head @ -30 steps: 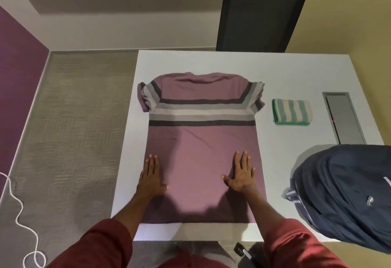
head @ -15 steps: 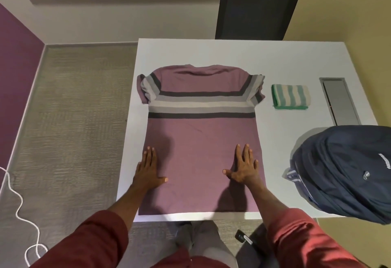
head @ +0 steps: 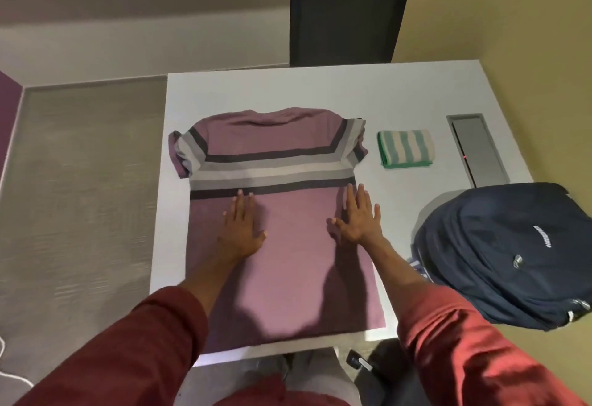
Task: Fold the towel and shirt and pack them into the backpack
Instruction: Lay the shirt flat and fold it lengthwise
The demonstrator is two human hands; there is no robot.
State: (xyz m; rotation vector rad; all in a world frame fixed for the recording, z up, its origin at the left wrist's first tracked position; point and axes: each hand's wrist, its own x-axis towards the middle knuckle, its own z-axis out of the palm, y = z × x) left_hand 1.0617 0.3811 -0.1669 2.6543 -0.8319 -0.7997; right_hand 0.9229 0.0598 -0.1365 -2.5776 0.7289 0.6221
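Left hand (head: 241, 229) and right hand (head: 358, 218), both flat and holding nothing, press the shirt (head: 282, 213).
They have slid up from the hem toward the stripes, smoothing it; folding comes next.

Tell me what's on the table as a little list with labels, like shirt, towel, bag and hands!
shirt: purple with grey stripes, laid out flat on the white table
towel: green and white stripes, folded, right of the shirt
backpack: dark blue, at the table's right edge; shirt and towel both outside it
left hand: flat on the shirt, fingers straight
right hand: flat on the shirt, near its right edge
chair: dark, at the table's far side
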